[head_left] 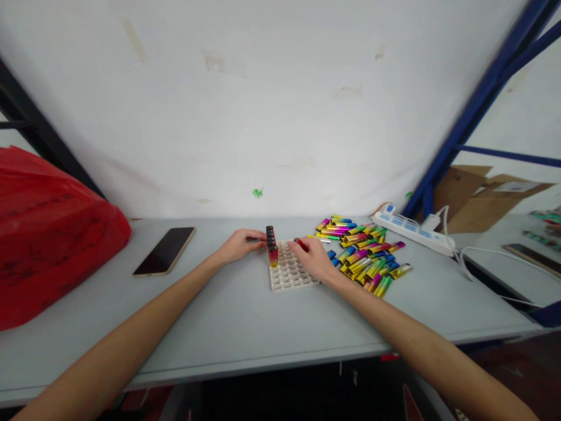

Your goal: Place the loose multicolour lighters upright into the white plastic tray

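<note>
A pale tray with rows of holes lies on the table in front of me. A row of lighters with black tops and red-to-yellow metallic bodies stands upright along its left side. My left hand is at the tray's left edge, fingertips pinched close to that row; a dark bit shows between the fingers, too small to name. Over the tray's right part, my right hand grips a red lighter with a dark end. To its right lies a loose pile of shiny multicoloured lighters.
A phone lies left of my left hand, and a red plastic bag fills the far left. A white power strip with cables is behind the pile. Blue rack posts and a cardboard box stand at right.
</note>
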### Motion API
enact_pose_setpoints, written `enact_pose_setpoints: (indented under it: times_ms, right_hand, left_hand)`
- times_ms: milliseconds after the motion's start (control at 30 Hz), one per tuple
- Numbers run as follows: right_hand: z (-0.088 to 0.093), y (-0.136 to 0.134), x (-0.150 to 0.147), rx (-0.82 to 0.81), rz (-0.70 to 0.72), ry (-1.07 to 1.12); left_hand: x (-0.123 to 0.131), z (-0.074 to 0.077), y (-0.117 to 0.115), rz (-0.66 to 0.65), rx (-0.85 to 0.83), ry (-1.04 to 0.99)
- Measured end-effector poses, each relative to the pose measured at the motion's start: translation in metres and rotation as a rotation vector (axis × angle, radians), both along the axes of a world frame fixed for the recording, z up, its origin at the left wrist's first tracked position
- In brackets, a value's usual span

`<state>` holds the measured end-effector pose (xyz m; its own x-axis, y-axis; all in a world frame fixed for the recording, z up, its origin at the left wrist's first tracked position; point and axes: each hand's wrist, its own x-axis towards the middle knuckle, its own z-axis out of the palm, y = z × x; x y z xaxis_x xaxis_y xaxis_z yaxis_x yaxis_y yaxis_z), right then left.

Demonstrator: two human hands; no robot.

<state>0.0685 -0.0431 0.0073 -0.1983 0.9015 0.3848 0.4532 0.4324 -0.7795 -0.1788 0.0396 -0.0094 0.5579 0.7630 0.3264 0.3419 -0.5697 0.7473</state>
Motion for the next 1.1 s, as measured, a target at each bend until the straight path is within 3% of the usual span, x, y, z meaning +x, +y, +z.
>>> enact_pose_setpoints:
  times_ms: [267,400,500,633,833,1100]
  right_hand:
    - [-0.001,-0.001,0.0,0.039,0.011,-0.071]
    - [0.008,-0.006,0.005,0.082,0.126,-0.116]
    - [0.018,-0.012,0.012,0.217,0.21,-0.235]
    - [0.026,-0.016,0.017,0.422,0.167,-0.419]
    - [0.022,-0.015,0.012,0.247,0.229,-0.338]
    - [0.015,-0.009,0.009,0.224,0.349,-0.381]
  left_hand:
    - [0.001,0.0,0.0,-0.004,-0.006,-0.013]
    - [0.001,0.0,0.0,-0.014,0.0,0.001]
    - [0.0,0.0,0.0,-0.002,-0.001,0.008]
    - [0.0,-0.001,0.0,0.002,-0.009,-0.001]
    - [-0.001,-0.001,0.001,-0.008,-0.009,0.004]
    - [-0.001,-0.003,0.002,-0.006,0.003,0.007]
